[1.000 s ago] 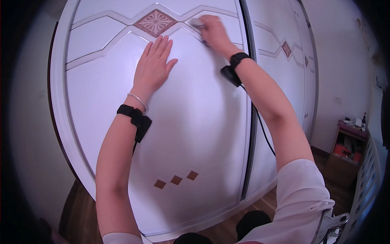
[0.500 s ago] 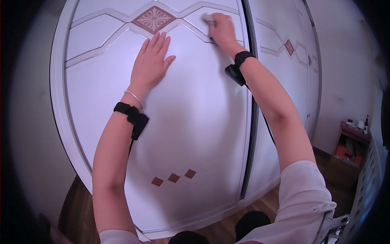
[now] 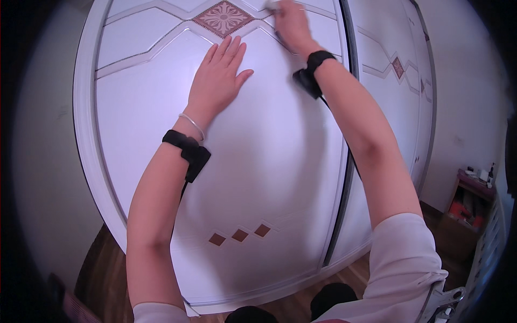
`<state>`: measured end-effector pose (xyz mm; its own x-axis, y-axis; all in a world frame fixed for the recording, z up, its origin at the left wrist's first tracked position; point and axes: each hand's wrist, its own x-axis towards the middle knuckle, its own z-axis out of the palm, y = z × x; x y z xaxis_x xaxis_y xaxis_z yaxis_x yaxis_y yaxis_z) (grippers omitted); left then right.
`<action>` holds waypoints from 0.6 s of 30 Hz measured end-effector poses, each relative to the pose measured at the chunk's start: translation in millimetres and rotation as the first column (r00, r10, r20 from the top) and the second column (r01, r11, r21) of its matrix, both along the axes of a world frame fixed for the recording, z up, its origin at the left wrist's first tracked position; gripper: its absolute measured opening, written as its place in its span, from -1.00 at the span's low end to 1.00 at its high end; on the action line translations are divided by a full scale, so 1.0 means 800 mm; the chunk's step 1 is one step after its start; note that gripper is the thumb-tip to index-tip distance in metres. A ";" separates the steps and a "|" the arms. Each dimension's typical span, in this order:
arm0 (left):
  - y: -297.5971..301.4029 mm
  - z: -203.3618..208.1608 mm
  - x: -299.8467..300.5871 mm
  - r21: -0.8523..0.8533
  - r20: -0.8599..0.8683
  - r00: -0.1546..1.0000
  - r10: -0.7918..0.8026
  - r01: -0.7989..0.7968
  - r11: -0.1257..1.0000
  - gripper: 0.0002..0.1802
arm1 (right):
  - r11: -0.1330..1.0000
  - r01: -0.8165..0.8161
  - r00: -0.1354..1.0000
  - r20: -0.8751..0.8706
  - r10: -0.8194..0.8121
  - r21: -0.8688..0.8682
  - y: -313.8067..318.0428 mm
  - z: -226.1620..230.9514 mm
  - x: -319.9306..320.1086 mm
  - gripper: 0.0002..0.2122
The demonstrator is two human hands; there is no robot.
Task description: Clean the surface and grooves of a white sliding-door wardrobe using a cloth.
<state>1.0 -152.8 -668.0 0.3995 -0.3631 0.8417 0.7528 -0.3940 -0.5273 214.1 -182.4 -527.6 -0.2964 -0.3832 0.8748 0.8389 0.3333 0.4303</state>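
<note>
My right hand (image 3: pixel 292 27) grasps a small pale thing (image 3: pixel 272 6), too blurred to name, high on the white door (image 3: pixel 258 134), between the patterned diamond (image 3: pixel 223 19) and the door's right edge. My left hand (image 3: pixel 219 75) holds nothing; its palm looks flat on the door, fingers spread, just below the diamond. To work well here, I think I should lean lightly on that palm, use a loose right wrist, and press evenly so the raised trim (image 3: pixel 123 65) doesn't catch. The door looks smooth and glossy, with three small brown diamonds (image 3: pixel 239 235) toward its bottom edge. Past its right edge stands a second door (image 3: pixel 379 124), then a low cabinet (image 3: pixel 458 232); wooden floor (image 3: pixel 356 273) shows below.
</note>
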 end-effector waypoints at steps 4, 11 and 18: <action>0.005 -0.004 -0.004 0.002 0.008 1.000 -0.007 0.007 1.000 -0.38 | 1.000 -0.009 0.982 -0.187 0.012 0.016 0.000 -0.004 -0.011 -0.86; 0.007 0.000 -0.010 0.039 0.018 1.000 -0.017 0.016 0.999 -0.39 | 0.995 -0.099 0.990 0.097 0.099 -0.001 -0.004 -0.019 -0.026 -0.87; 0.010 -0.004 -0.013 -0.015 0.012 1.000 0.014 -0.013 1.000 -0.39 | 0.979 -0.007 0.985 0.171 -0.028 0.205 0.014 -0.035 -0.038 -0.92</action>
